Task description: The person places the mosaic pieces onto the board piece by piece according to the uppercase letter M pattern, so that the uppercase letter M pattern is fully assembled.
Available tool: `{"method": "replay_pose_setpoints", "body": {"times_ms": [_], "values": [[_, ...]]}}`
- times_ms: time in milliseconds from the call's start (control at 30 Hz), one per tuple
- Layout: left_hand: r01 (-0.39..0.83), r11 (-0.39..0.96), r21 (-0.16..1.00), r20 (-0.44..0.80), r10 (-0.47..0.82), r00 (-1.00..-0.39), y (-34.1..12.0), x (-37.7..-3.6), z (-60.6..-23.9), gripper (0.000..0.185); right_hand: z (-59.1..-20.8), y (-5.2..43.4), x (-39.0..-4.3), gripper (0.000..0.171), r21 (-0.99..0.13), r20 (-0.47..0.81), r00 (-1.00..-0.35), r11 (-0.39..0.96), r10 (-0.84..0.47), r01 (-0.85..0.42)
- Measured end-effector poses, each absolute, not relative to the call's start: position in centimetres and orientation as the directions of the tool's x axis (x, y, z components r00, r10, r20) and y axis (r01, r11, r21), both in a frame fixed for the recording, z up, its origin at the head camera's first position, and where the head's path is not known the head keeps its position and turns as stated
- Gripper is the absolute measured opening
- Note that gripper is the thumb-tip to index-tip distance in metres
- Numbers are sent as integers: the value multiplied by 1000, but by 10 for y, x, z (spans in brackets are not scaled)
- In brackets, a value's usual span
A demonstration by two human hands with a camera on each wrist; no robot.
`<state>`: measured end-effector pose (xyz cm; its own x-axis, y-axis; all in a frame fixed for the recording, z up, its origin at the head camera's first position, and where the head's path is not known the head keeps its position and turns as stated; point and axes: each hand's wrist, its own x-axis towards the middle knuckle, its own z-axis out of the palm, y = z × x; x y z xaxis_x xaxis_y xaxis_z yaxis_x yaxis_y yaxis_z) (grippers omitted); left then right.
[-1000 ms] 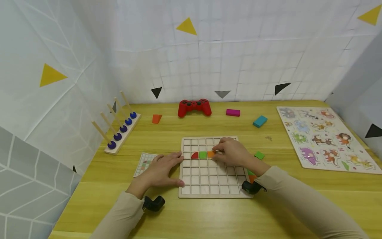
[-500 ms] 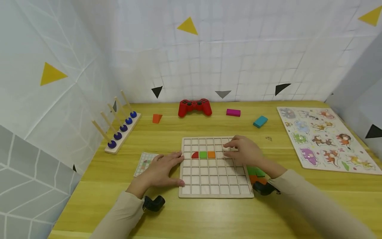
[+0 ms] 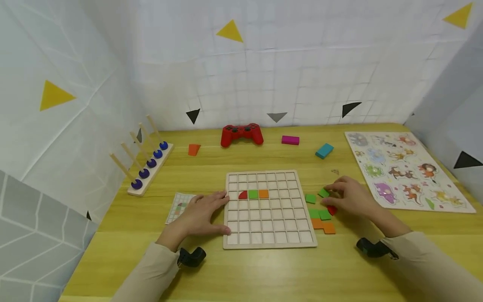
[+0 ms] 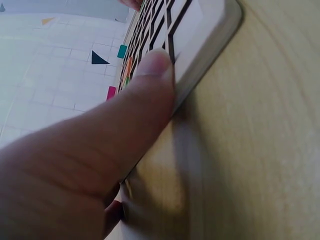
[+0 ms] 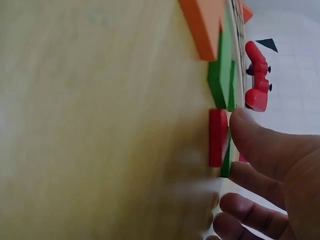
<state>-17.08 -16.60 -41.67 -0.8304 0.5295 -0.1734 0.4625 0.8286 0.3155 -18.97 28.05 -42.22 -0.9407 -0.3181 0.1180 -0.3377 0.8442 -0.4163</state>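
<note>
Step in hand, as judged: selecting a loose tile; right hand (image 3: 351,197), thumb and fingers parted, is at a green tile (image 3: 323,192) and red tile (image 3: 331,210) right of the grid board (image 3: 266,226), left hand (image 3: 201,214) spread at its left edge. Next move likely calls for pinching one tile alone. Contact with either tile unclear; red tile and pattern card (image 3: 177,209) partly covered.
</note>
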Motion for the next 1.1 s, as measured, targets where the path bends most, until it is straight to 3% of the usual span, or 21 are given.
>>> {"method": "replay_pose_setpoints", "body": {"times_ms": [300,700,1100], "values": [[463,826,321,-176,533,-828,-167,-169,-418,94,-424,279,-193,31,-414,117,-943,848,-311,-330],[466,824,321,-172,535,-827,-167,-169,-414,93,-419,285,-193,38,-428,86,-958,858,-274,-284],[463,826,322,-178,533,-827,-165,-169,-413,94,-417,282,-194,34,-388,41,-962,882,-271,-266]]}}
